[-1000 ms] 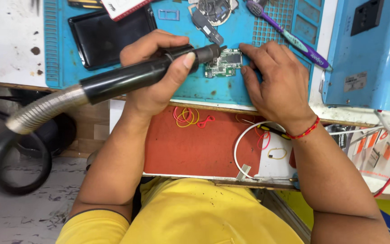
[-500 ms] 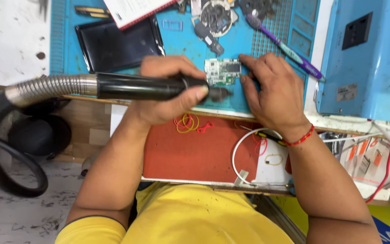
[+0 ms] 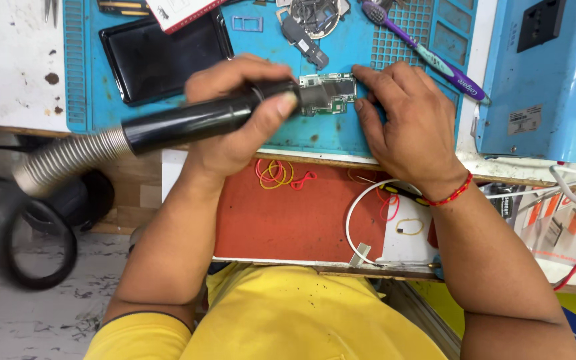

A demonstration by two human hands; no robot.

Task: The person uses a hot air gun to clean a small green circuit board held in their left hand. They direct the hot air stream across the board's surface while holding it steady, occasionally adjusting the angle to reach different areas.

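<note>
My left hand [image 3: 238, 113] grips a black hot-air wand [image 3: 195, 121] with a ribbed metal hose [image 3: 61, 163]; its nozzle lies over the left end of a small green circuit board [image 3: 333, 92]. The board rests on a blue work mat [image 3: 341, 133]. My right hand [image 3: 411, 127] lies flat on the mat, its fingertips pressed against the board's right edge and top corner.
A black phone panel [image 3: 161, 57], a purple toothbrush [image 3: 428, 57] and small metal parts [image 3: 315, 17] lie on the mat's far side. A blue box [image 3: 555, 73] stands at right. An open orange drawer [image 3: 301, 213] holds rubber bands and a white cable.
The wand has tilted, its hose end dropping lower at left while the nozzle stays at the board. The right hand keeps its hold on the board.
</note>
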